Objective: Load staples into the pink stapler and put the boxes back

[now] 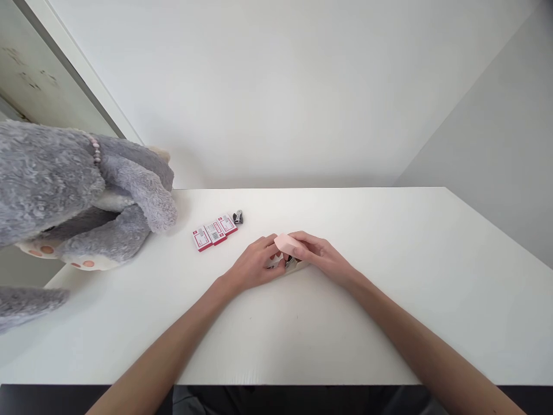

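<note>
Between my two hands, near the middle of the white table, sits a low off-white tray, mostly hidden by my fingers. Dark and silvery pieces that look like binder clips show inside it. My right hand grips a pale pink block, tilted above the tray; its exact kind is unclear. Around the tray's left end curl the fingers and thumb of my left hand. Whether that hand also pinches a small piece cannot be made out.
Several red-and-white small boxes lie in a slanted row left of my hands, with a black binder clip beside them. A large grey plush toy takes up the table's left side. A white wall rises behind the table.
</note>
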The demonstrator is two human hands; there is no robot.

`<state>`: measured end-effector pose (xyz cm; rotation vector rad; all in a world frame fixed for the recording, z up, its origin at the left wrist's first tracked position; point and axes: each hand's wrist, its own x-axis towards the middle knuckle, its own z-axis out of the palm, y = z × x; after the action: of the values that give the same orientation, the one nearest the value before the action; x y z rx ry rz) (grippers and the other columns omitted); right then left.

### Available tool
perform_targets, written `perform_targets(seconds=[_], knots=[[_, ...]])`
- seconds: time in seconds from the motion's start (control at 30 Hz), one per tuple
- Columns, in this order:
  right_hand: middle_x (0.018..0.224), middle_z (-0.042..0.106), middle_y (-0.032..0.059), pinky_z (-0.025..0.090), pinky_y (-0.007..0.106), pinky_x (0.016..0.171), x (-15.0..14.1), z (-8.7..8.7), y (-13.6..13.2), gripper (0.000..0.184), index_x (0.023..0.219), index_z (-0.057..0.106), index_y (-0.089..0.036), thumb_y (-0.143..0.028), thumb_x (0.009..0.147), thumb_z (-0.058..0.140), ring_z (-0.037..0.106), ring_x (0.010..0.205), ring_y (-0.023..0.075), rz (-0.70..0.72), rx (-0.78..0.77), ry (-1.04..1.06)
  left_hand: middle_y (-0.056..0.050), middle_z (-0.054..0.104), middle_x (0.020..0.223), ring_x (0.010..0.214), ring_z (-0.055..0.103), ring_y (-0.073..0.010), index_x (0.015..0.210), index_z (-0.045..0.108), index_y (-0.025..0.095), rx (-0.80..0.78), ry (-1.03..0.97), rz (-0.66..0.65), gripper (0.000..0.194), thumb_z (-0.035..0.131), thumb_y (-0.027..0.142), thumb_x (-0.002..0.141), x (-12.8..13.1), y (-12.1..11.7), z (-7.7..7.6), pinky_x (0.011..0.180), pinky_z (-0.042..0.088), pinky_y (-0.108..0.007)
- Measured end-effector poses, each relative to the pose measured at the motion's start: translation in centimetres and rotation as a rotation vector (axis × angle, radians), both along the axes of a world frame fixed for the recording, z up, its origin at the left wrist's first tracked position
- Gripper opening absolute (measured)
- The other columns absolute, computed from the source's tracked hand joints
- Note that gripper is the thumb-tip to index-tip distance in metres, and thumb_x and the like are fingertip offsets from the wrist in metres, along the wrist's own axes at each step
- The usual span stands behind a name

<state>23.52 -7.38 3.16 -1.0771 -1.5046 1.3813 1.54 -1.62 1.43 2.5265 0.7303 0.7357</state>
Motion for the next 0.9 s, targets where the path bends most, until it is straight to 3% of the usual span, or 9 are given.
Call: perform_targets(seconds=[0.17,0.33,0.6,0.77,0.9], knots=[[0.123,0.074,0.0055,0.050,0.044,0.101,-0.1,0.3,-0.1,0.041,0.125,0.070,-0.031,-0.061,0.098,0.063,0.066,0.115,0.0274,0.002,0.010,0.017,-0.003,0.062,0.093,0.076,0.055,-0.0155,0.097,0.065,0.023,-0.072,-0.052,0.007,0.015,0.056,0.015,0.088,0.0,-0.1,0.1,0.070,0.047,-0.030],[0.126,0.073,0.0058,0.050,0.042,0.098,-0.1,0.4,-0.1,0.040,0.124,0.072,-0.030,-0.059,0.099,0.063,0.066,0.113,0.0264,0.003,0.020,0.048,0.000,0.057,0.082,0.076,0.055,-0.0148,0.083,0.059,0.021,-0.204,-0.166,0.062,0.008,0.057,0.014,0.080,0.0,-0.1,0.8,0.071,0.046,-0.029],[0.124,0.072,0.0061,0.052,0.041,0.096,0.0,-0.2,0.1,0.046,0.126,0.072,-0.029,-0.064,0.096,0.064,0.068,0.104,0.0246,-0.089,-0.011,-0.007,-0.004,0.069,0.095,0.089,0.065,-0.0185,0.083,0.055,0.021,-0.636,-0.534,0.142,0.001,0.056,0.022,0.083,-0.4,0.7,1.8,0.088,0.051,-0.037],[0.119,0.074,0.0061,0.052,0.042,0.094,0.0,-0.9,0.4,0.049,0.130,0.072,-0.029,-0.064,0.095,0.066,0.067,0.104,0.0253,-0.174,0.016,-0.026,0.001,0.061,0.069,0.064,0.058,-0.0156,0.080,0.050,0.022,-0.940,-0.778,0.187,0.007,0.053,0.021,0.074,-0.6,1.7,1.5,0.069,0.048,-0.034],[0.121,0.075,0.0061,0.052,0.042,0.095,-0.1,-1.5,0.6,0.048,0.128,0.073,-0.029,-0.063,0.094,0.067,0.067,0.109,0.0268,-0.226,0.043,-0.061,0.005,0.049,0.065,0.053,0.044,-0.0096,0.078,0.050,0.021,-1.072,-0.852,0.204,0.007,0.056,0.024,0.077,-0.5,1.9,1.5,0.060,0.040,-0.030]])
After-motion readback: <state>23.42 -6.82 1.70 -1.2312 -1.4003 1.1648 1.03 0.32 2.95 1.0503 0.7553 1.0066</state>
